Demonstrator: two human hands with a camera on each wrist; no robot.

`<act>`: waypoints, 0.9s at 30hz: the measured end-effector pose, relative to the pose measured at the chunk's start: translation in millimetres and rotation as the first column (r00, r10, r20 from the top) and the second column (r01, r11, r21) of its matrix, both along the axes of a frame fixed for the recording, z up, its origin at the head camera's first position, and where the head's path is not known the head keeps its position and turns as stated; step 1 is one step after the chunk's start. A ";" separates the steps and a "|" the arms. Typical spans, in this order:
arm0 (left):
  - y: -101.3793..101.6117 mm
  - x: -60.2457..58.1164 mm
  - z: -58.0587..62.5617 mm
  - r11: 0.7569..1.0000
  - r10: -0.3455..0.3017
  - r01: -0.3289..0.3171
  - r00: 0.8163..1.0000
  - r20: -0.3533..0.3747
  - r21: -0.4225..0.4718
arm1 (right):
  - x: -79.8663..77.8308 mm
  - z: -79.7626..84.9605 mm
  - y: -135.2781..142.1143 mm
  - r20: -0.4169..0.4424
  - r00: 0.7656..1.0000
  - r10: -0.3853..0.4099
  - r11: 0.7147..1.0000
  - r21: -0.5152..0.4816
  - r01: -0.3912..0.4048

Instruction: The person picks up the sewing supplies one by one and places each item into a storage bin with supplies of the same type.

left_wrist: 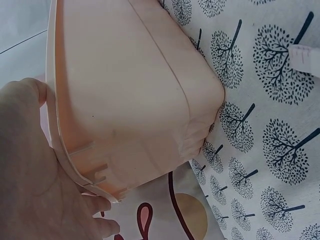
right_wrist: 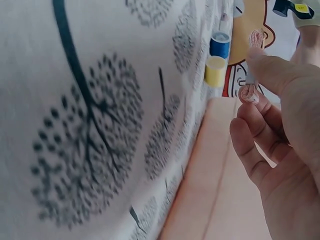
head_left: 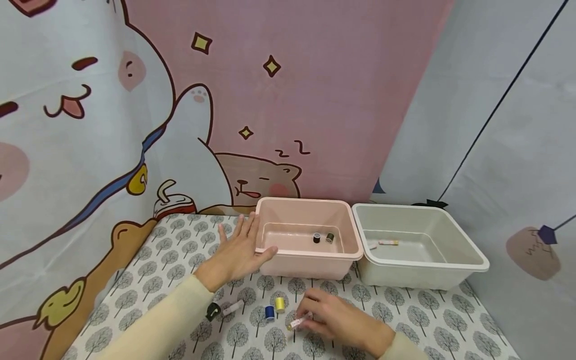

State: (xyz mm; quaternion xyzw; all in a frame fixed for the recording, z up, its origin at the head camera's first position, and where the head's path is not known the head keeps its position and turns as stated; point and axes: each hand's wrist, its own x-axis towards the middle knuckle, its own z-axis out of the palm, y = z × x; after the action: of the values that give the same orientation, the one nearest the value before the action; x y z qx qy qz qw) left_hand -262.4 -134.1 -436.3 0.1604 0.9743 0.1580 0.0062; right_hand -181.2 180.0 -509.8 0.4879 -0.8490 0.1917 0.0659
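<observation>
Two dark spools lie in the pink bin and at least one skein in the grey bin, so the work looks roughly half done, with a blue spool, a yellow spool and a loose skein left on the table. The right hand has its fingers closed in a pinch on another skein, seemingly not yet placed, in front of the pink bin, while the left hand, its fingers straight and spread, touches that bin's rim at the left end without gripping it.
</observation>
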 end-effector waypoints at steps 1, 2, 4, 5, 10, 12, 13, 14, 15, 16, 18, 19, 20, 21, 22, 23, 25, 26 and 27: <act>0.0 0.1 -0.2 1.000 0.001 -0.001 1.000 -0.002 -0.001 | -0.2 1.8 1.0 -0.011 1.000 -0.004 1.000 -0.006 0.003; -0.1 0.2 -0.4 1.000 0.003 -0.003 1.000 -0.002 -0.002 | -0.4 3.8 2.2 -0.017 1.000 -0.008 1.000 -0.011 0.008; -0.3 0.6 -0.5 1.000 0.004 -0.004 1.000 -0.006 0.000 | -0.6 8.4 4.7 -0.025 1.000 -0.019 1.000 -0.023 0.018; -0.5 0.8 -0.7 1.000 0.004 -0.004 1.000 -0.009 0.000 | -0.7 10.9 6.0 -0.030 0.999 -0.024 0.999 -0.027 0.023; -1.1 1.2 -0.9 1.000 0.005 -0.005 1.000 -0.015 0.005 | -1.7 23.6 12.9 -0.070 0.997 -0.035 0.999 -0.038 0.032; -1.1 0.7 -0.8 1.000 0.005 -0.005 1.000 -0.015 0.005 | -3.0 28.6 16.0 -0.100 0.994 -0.033 0.998 -0.051 0.028; -1.1 0.5 -0.9 1.000 0.004 -0.004 1.000 -0.016 0.004 | -3.7 31.1 17.9 -0.110 0.993 -0.033 0.998 -0.058 0.027; -1.0 0.2 -1.0 1.000 0.003 -0.003 1.000 -0.018 0.005 | -4.3 33.6 19.8 -0.118 0.993 -0.031 0.997 -0.069 0.023; -0.9 0.0 -1.0 1.000 0.002 -0.002 1.000 -0.018 0.007 | -5.1 35.9 21.8 -0.128 0.991 -0.031 0.997 -0.076 0.022; -0.7 -0.1 -0.9 1.000 0.002 -0.002 1.000 -0.018 0.009 | -5.8 38.2 23.8 -0.137 0.990 -0.031 0.996 -0.084 0.020; -0.3 0.1 -0.5 1.000 0.002 -0.002 1.000 -0.017 0.008 | -7.0 42.2 27.6 -0.151 0.988 -0.032 0.996 -0.092 0.018; -0.2 0.3 -0.2 1.000 0.002 -0.002 1.000 -0.016 0.008 | -7.7 44.2 29.5 -0.160 0.987 -0.032 0.995 -0.095 0.017; -0.1 0.4 -0.1 1.000 0.002 -0.002 1.000 -0.015 0.008 | -8.4 46.0 31.3 -0.171 0.985 -0.034 0.995 -0.097 0.018; 0.0 0.5 0.0 1.000 0.003 -0.003 1.000 -0.014 0.007 | -9.2 47.6 33.0 -0.185 0.982 -0.036 0.995 -0.099 0.017; 0.0 0.5 0.1 1.000 0.003 -0.003 1.000 -0.014 0.008 | -9.9 49.5 34.5 -0.198 0.979 -0.037 0.994 -0.104 0.016; 0.0 0.5 0.0 1.000 0.003 -0.003 1.000 -0.016 0.006 | -10.8 51.3 36.0 -0.210 0.977 -0.039 0.994 -0.106 0.017; -0.2 0.2 -0.2 1.000 0.002 -0.002 1.000 -0.016 0.006 | -13.0 55.2 38.6 -0.232 0.972 -0.043 0.994 -0.108 0.018; -0.4 0.1 -0.3 1.000 0.002 -0.002 1.000 -0.017 0.006 | -14.1 57.2 39.7 -0.239 0.970 -0.046 0.994 -0.110 0.020; -0.5 0.0 -0.3 1.000 0.003 -0.003 1.000 -0.018 0.006 | -15.4 59.5 40.8 -0.243 0.969 -0.047 0.994 -0.112 0.020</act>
State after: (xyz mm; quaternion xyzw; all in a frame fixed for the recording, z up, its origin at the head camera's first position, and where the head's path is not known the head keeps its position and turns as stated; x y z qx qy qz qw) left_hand -262.4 -134.7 -436.6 0.1605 0.9741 0.1593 -0.0033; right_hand -196.5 220.8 -450.2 0.4893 -0.8307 0.1747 0.2001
